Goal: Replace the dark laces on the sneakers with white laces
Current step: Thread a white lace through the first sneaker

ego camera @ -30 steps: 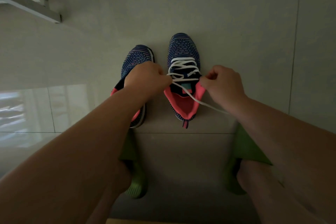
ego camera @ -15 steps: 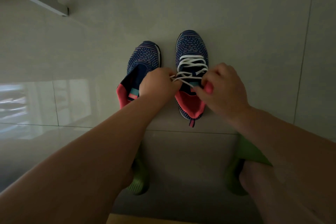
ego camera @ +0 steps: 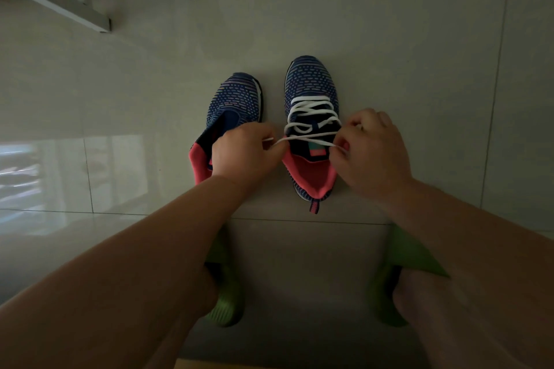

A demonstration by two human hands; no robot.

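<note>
One end of the flat white lace is pinched by the left hand, the other by the right hand, over the knitted sneaker.

Just one view here, a wide-angle head cam looking forward and steeply down at the pale glossy tiled floor. Both bare forearms come in from the bottom corners, so it sits close above the arms, with the hands mid-frame. The pair of blue knit sneakers with pink lining lies just past them, toes pointing away from the camera. Edges bend a bit from the lens. Lighting is dim.
</note>
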